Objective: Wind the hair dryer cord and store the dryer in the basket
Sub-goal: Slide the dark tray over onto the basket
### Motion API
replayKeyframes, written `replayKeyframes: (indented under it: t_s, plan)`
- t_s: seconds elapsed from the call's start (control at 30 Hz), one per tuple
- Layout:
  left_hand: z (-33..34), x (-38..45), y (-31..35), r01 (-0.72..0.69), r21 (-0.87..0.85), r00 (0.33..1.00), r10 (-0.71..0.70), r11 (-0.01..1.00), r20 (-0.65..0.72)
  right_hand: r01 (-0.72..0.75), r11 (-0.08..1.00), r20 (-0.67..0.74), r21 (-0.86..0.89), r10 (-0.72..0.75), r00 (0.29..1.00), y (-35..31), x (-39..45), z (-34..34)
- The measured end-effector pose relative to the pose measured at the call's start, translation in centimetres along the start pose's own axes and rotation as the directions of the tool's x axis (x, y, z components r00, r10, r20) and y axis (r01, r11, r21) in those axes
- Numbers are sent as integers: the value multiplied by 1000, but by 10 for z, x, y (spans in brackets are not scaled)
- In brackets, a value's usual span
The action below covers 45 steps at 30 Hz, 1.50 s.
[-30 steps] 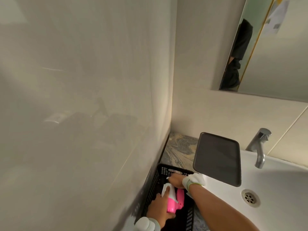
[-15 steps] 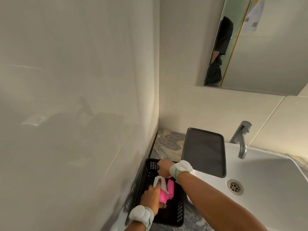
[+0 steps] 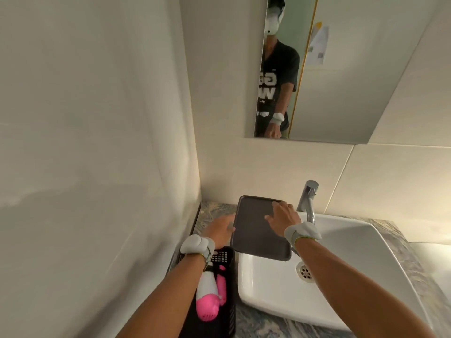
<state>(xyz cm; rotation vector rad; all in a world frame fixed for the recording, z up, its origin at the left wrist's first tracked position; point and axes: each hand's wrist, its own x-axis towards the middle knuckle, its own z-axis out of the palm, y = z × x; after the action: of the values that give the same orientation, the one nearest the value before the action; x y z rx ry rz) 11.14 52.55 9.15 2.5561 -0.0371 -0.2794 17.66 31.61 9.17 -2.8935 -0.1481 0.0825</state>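
Note:
The pink and white hair dryer (image 3: 209, 296) lies in the black perforated basket (image 3: 231, 284) by the left wall, partly hidden under my left forearm. Its cord is out of sight. Both hands are out of the basket and at the dark tray (image 3: 253, 236), which rests across the sink's back left corner. My left hand (image 3: 219, 231) holds the tray's left edge, thumb on the rim. My right hand (image 3: 283, 215) lies flat on the tray's far right part, fingers spread.
The white sink (image 3: 341, 276) with its drain (image 3: 304, 271) fills the right side, and a chrome tap (image 3: 308, 201) stands behind it. A tiled wall closes the left. A mirror (image 3: 317, 69) hangs above the marbled counter (image 3: 263, 323).
Both hands let go of the dryer, left the basket and moved up to the tray. The dryer stays in the basket. The camera swung right and back.

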Motion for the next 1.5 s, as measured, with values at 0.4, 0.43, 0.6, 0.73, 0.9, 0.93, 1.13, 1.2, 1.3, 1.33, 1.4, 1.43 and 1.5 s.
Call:
replayKeyframes:
  t_s: [0.4,0.43,0.6,0.73,0.9,0.93,1.13,1.2,1.3,1.33,1.4,1.43,1.5]
  plan:
    - [32,37,9,227,-100,973,-220,969,72,-202,972,140,120,185,973,35,-27,32]
    - [31,34,6,235,-121,971,-228,964,73,-194,973,145,129,175,974,34,-29,33]
    - [15,11,-9,291,-127,957,-288,948,37,-128,984,175,121,106,979,8,-44,34]
    - [2,-19,-25,325,12,946,-325,946,-3,-57,996,254,63,40,966,-24,-62,34]
    - [-9,-58,-46,362,114,930,-367,925,23,80,997,332,8,-78,940,-66,-101,50]
    - [-10,-66,-49,372,139,925,-380,918,32,113,994,337,-8,-103,936,-74,-109,53]
    - [3,-103,-62,436,231,874,-470,870,123,168,984,354,-58,-137,925,-100,-145,59]
    - [9,-113,-65,436,254,864,-481,863,151,220,969,349,-112,-169,922,-103,-153,59]
    - [18,-124,-73,443,264,856,-492,857,159,320,923,349,-214,-234,907,-111,-168,59]
    - [19,-127,-75,449,268,853,-498,852,156,334,914,361,-232,-238,902,-115,-173,59]
    - [20,-132,-78,449,284,847,-505,847,168,358,900,399,-250,-241,884,-121,-180,63]
    - [22,-134,-79,446,294,843,-508,845,179,368,896,424,-247,-241,873,-124,-185,65]
    - [25,-139,-80,452,333,834,-525,827,170,372,894,470,-249,-224,854,-128,-193,73]
